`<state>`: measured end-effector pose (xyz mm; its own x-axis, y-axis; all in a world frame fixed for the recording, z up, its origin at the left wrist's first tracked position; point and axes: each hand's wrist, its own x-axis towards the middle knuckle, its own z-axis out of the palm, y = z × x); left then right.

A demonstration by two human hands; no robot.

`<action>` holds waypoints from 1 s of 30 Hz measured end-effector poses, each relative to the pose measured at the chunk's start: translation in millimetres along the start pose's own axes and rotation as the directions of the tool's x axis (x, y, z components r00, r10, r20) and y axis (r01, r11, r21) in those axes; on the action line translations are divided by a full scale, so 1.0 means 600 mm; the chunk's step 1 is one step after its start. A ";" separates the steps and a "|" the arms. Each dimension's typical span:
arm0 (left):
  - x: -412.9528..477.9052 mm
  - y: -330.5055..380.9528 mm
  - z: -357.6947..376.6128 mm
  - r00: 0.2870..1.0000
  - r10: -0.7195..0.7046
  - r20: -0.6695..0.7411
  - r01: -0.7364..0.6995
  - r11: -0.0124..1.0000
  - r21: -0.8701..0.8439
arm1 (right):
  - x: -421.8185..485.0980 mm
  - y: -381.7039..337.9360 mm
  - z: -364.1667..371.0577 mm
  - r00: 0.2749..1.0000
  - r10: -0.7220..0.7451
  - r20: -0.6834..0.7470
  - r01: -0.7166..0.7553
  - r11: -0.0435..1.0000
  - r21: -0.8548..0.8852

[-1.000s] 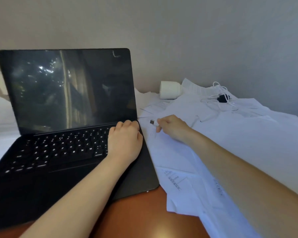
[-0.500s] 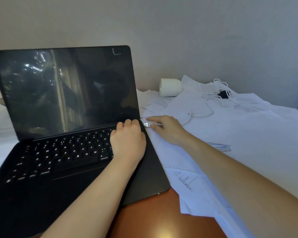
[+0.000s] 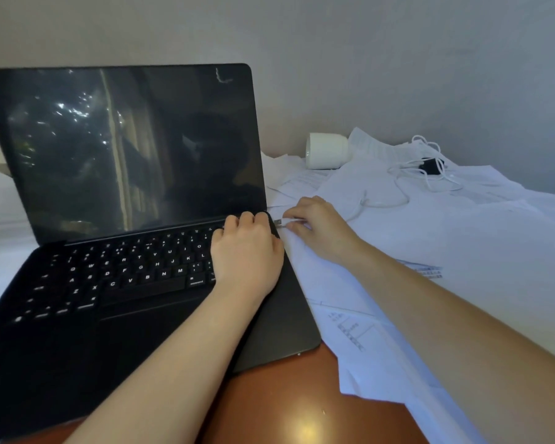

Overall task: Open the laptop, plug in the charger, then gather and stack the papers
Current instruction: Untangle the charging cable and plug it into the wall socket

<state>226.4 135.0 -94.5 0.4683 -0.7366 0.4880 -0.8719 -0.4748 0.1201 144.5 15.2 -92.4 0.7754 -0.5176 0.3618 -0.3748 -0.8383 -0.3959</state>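
Beside laptop (image 3: 125,331) right edge: plug (image 3: 278,222) sideways, tip toward laptop, pinched in right grip (image 3: 321,230); left grip (image 3: 247,256) curled, resting on laptop.

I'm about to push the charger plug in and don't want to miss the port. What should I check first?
1. Laptop open: ok.
2. Left hand bracing the laptop's right rear corner: ok.
3. Right hand pinching the charger plug, metal tip towards the laptop's right edge: ok.
4. Plug lined up with the port: cannot tell, the port is hidden beside the left hand.
5. Cable slack back to the adapter: ok.
6. Papers stacked: not ok, they lie loose under the cable.
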 end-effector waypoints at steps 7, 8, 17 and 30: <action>0.002 -0.002 -0.019 0.945 -0.010 0.326 0.022 0.999 -0.034 | 0.013 0.004 -0.003 0.998 -0.045 0.031 0.045 0.999 -0.004; 0.003 -0.003 -0.019 0.939 -0.026 0.342 0.038 0.999 -0.028 | 0.015 0.004 -0.004 0.998 -0.055 0.034 0.055 0.999 -0.002; -0.007 0.007 -0.013 0.930 -0.096 0.355 0.094 0.995 0.025 | 0.024 0.010 -0.001 0.989 -0.129 0.071 0.130 0.991 -0.007; -0.001 0.005 -0.003 0.945 -0.100 0.311 0.093 0.995 0.038 | 0.035 0.022 -0.001 0.992 -0.112 0.064 0.117 0.991 -0.071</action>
<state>223.2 135.2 -92.8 0.5745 -0.7983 0.1807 -0.8185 -0.5591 0.1319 155.5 -6.6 -89.4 0.8436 -0.4081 0.3489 -0.3167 -0.9030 -0.2905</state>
